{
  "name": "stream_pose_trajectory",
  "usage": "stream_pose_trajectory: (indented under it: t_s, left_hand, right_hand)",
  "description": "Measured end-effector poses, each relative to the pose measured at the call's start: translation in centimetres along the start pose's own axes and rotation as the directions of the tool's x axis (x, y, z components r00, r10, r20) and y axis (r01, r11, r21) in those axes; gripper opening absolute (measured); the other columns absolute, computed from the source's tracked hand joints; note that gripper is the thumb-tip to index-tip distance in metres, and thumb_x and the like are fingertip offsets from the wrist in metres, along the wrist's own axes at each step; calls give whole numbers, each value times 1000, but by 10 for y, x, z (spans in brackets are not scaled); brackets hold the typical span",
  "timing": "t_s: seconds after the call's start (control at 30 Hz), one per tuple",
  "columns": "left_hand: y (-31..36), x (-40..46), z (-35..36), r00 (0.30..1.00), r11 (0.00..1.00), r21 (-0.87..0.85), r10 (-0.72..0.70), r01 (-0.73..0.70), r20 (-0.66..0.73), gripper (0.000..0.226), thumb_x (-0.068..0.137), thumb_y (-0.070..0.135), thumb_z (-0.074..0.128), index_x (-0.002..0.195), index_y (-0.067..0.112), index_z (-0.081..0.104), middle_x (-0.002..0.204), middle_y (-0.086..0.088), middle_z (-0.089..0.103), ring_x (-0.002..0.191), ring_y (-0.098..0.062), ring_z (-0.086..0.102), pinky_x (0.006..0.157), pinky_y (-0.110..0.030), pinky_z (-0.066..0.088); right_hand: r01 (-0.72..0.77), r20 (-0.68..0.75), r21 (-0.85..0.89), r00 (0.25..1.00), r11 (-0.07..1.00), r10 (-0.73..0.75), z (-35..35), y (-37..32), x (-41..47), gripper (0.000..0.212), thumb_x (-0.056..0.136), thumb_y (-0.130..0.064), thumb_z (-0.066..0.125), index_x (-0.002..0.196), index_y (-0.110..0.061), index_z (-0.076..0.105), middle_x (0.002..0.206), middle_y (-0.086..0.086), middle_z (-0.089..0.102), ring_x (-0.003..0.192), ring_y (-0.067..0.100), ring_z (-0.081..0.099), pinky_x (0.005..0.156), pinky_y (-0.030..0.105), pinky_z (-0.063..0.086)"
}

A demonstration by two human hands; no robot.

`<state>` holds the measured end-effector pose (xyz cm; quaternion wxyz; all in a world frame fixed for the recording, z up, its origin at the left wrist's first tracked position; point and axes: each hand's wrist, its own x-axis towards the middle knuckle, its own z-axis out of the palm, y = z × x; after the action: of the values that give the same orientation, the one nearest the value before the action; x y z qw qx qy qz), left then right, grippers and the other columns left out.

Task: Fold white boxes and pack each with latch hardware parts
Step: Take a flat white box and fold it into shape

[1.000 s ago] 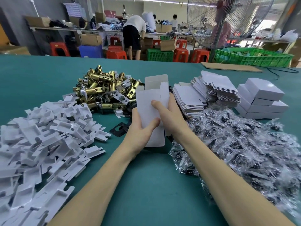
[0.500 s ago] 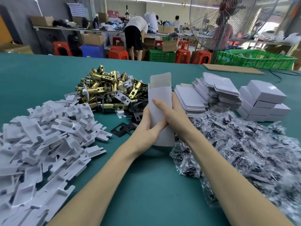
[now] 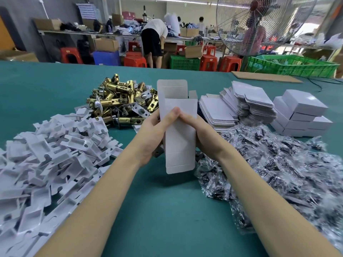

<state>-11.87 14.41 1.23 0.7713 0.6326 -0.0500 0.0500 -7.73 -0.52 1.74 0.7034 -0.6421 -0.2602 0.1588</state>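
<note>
One box [image 3: 179, 127] opened, still empty.
Gripped between left hand [image 3: 152, 134] and right hand [image 3: 202, 134]; finished boxes [image 3: 300, 114] stacked far right of fingers.

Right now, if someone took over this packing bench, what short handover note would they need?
Left hand and right hand both grip one white box, opened into a tube, both end flaps still open, nothing inside.
Brass latches lie behind the left hand, white trays left, bagged parts right, flat boxes and finished boxes far right.
Left: close the bottom, fill, close.
</note>
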Motion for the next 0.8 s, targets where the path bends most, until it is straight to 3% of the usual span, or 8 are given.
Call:
stream_pose_trajectory:
  t_s: [0.13, 0.2, 0.37, 0.53, 0.6, 0.67, 0.73, 0.8]
  left_hand:
    - [1, -2, -6, 997, 997, -22, -69, 70, 40, 28, 85, 49, 74, 108, 34, 76, 115, -2, 77, 102, -24, 74, 94, -53, 54]
    - [1, -2, -9, 996, 996, -46, -76, 78, 49, 33, 86, 45, 74, 115, 29, 74, 119, -5, 76, 106, -25, 73, 97, -51, 56]
    - [2, -4, -14, 997, 992, -103, -65, 70, 49, 43, 79, 36, 74, 119, 22, 69, 114, -3, 78, 101, -20, 76, 79, -35, 64]
    - [3, 1, -12, 998, 999, -25, -32, 33, 45, 23, 84, 38, 78, 107, 33, 78, 111, 0, 78, 101, -20, 76, 81, -40, 64]
    - [3, 3, -13, 999, 999, 51, 1, -3, 33, 33, 80, 40, 78, 113, 34, 73, 109, 0, 79, 101, -21, 76, 75, -41, 64]
    - [2, 5, -19, 1000, 997, 80, -3, 1, 26, 54, 78, 38, 82, 126, 26, 62, 112, -3, 78, 104, -23, 75, 82, -47, 62]
    - [2, 5, -26, 997, 997, 73, -30, 24, 73, 53, 79, 34, 84, 127, 23, 64, 118, -2, 76, 112, -21, 72, 96, -46, 57]
    - [2, 4, -31, 993, 993, 112, -49, 36, 111, 47, 81, 31, 84, 125, 24, 69, 121, 1, 76, 116, -17, 70, 101, -42, 54]
  right_hand:
    - [6, 14, -31, 1000, 1000, -6, -6, -1, 0, 45, 95, -41, 57, 133, -18, 60, 119, 0, 73, 109, 19, 70, 85, 31, 56]
    - [-5, 45, -47, 999, 999, 7, -11, -5, 0, 47, 92, -42, 60, 134, -21, 61, 125, 0, 72, 116, 20, 68, 89, 34, 55]
    - [77, 12, -140, 997, 987, -76, -28, -17, 0, 26, 92, -27, 71, 118, -25, 75, 119, 1, 76, 111, 17, 72, 85, 24, 57]
    - [74, -34, -193, 996, 978, -82, -34, -20, 1, 28, 90, -25, 77, 118, -22, 75, 117, -1, 77, 111, 17, 72, 89, 28, 58]
    - [78, -54, -188, 994, 979, -90, -35, -20, 0, 27, 91, -21, 77, 117, -18, 75, 115, 0, 77, 107, 16, 73, 86, 26, 58]
    - [91, -86, -171, 991, 981, -107, -37, -23, -2, 24, 91, -16, 75, 116, -16, 76, 111, 0, 79, 101, 13, 75, 80, 22, 58]
    - [99, -122, -160, 985, 982, -119, -39, -27, -3, 21, 92, -15, 75, 112, -20, 76, 106, -3, 79, 95, 11, 76, 74, 20, 59]
    - [102, -129, -168, 984, 980, -125, -39, -29, -3, 20, 91, -14, 75, 109, -23, 77, 104, -5, 80, 93, 10, 76, 71, 20, 59]
